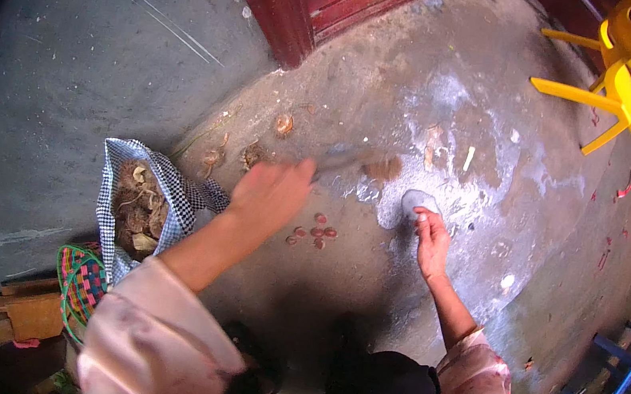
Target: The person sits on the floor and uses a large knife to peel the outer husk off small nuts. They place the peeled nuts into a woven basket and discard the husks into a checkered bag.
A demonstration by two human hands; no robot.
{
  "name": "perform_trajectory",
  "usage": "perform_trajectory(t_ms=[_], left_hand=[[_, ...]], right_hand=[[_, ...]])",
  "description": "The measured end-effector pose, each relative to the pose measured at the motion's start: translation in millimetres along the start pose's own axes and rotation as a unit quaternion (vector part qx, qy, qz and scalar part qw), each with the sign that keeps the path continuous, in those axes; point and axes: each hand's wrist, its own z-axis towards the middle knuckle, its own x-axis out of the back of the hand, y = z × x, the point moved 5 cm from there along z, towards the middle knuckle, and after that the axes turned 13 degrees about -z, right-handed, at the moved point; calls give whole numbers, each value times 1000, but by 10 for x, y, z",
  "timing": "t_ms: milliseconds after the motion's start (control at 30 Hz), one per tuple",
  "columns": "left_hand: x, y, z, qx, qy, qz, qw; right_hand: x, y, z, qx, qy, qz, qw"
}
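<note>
My left hand point(275, 185) is blurred and closed around the end of a dark, slender tool point(344, 163), also blurred, whose exact kind I cannot tell. At the tool's far end is a brown, bristly chestnut burr point(384, 168); whether the tool grips it is unclear. My right hand point(432, 237) pinches a flat, rounded grey piece point(419, 199), possibly stone, between thumb and fingers. Several reddish-brown chestnuts point(318, 232) lie in a small cluster on the concrete floor point(340, 279), between my hands and nearer to me. Opened burr husks point(284, 125) lie beyond my left hand.
A checked woven bag point(194, 198) full of brown burrs stands at left, beside a colourful woven basket point(82, 285) and wooden boards point(30, 311). A dark red door post point(275, 10) rises ahead. A yellow plastic chair point(621, 89) is far right; a blue frame point(622, 385) stands lower right.
</note>
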Motion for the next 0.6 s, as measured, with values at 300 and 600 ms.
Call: perform_trajectory(t_ms=[300, 600], left_hand=[[-536, -222, -1710, 217, -84, -228, 946], [-1080, -322, -1949, 214, -77, -293, 929]], right_hand=[[-317, 168, -626, -86, 1, 49, 995], [-474, 68, -1547, -69, -47, 5, 997]])
